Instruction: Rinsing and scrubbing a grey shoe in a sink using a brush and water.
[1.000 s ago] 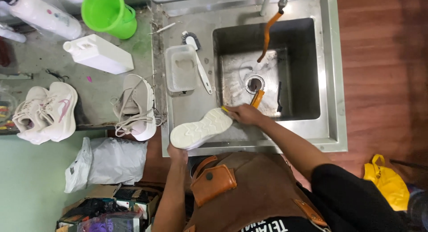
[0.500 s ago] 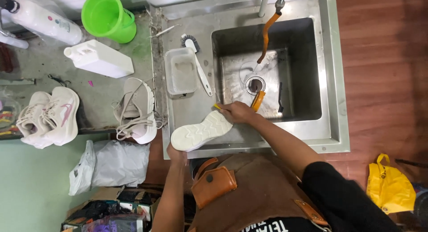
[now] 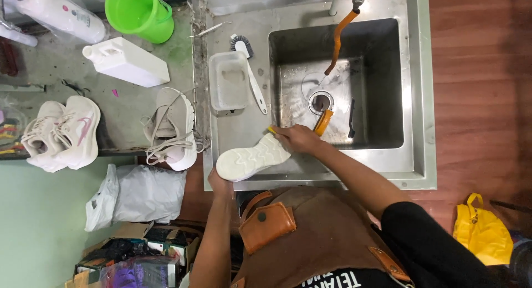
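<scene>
Shoe (image 3: pixel 252 157) sole-up on sink (image 3: pixel 421 99) front edge, long axis heel-left to toe-right | left hand (image 3: pixel 220 183) clamped on heel | right hand (image 3: pixel 296 138) closed on brush (image 3: pixel 272 130) at toe, nearer basin

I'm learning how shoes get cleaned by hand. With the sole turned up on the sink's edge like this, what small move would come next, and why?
Probably a short brush stroke along the sole toward the toe. The left hand steadies the white shoe, sole up, at one end; the right hand presses a yellow-tipped brush at the other, so most of the sole lies ahead.
</scene>
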